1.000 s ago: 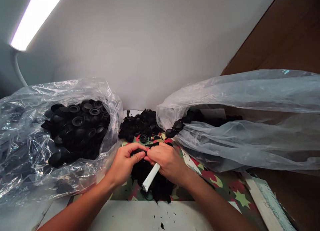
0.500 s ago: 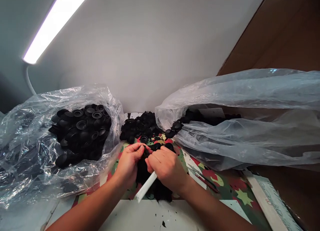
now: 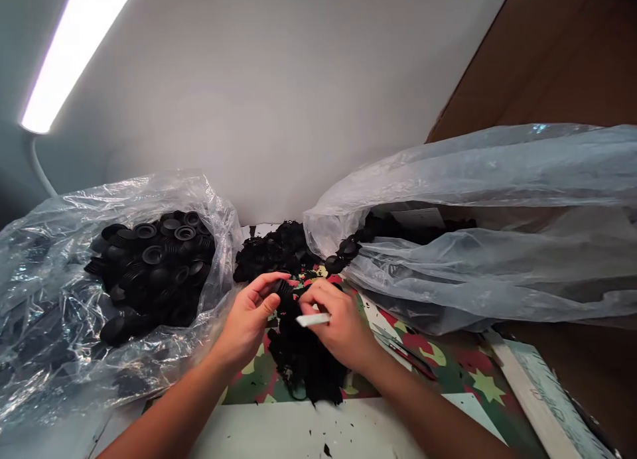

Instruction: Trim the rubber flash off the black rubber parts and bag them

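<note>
Fingers (image 3: 271,277) of the left hand (image 3: 243,323) curve in a narrow arch above the thumb, with a black ridged piece (image 3: 283,288) held lightly at their tips. That piece lies between the two hands, at the far right edge of the left hand and so nearer to it. Its ridges stand roughly upright, but dark material behind it hides its full outline. From the right hand (image 3: 343,323), it lies to the left and slightly farther off, across a small gap. The right hand is closed around a white handle (image 3: 313,320), whose long axis runs nearly level and whose free end points toward the left hand; whether a blade or tip sits at its other end cannot be told. Below and between the hands, a heap of black scraps (image 3: 308,366) spreads over a patterned sheet (image 3: 423,346), near a white board (image 3: 279,429). Just right of the right wrist lies a pair of scissors or tweezers (image 3: 405,353). Farther out, a clear bag (image 3: 64,260) of black discs (image 3: 152,273) stands left, and another plastic bag (image 3: 478,174) lies open at right.
</note>
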Available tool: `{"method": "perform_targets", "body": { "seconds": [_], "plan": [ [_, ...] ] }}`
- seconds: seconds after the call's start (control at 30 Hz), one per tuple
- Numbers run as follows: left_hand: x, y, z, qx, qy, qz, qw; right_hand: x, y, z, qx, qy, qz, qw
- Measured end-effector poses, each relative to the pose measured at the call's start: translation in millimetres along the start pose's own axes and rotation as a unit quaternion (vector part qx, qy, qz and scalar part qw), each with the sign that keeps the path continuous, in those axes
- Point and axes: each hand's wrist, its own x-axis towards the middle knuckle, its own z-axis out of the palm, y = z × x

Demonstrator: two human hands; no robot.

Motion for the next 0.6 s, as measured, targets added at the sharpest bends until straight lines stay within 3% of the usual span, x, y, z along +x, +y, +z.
{"method": "perform_targets", "body": {
  "seconds": [0.07, 0.2, 0.33, 0.6],
  "plan": [
    [-1, 0, -0.2, 0.069, -0.005, 0.029, 0.997, 1, -6, 1, 0.09, 0.036, 0.047, 0.994],
    [-4, 1, 2.3, 0.165, -0.021, 0.07, 0.984, 2, -13, 3, 0.26, 0.021, 0.161, 0.952],
    [-4, 4, 2.4, 0.224, -0.001, 0.104, 0.969, 1, -15, 3, 0.313, 0.034, 0.204, 0.927],
    [-5, 6, 1.5, 0.06, -0.004, -0.003, 0.998, -2, -16, 2, 0.323, 0.055, 0.213, 0.92]
  ]
}}
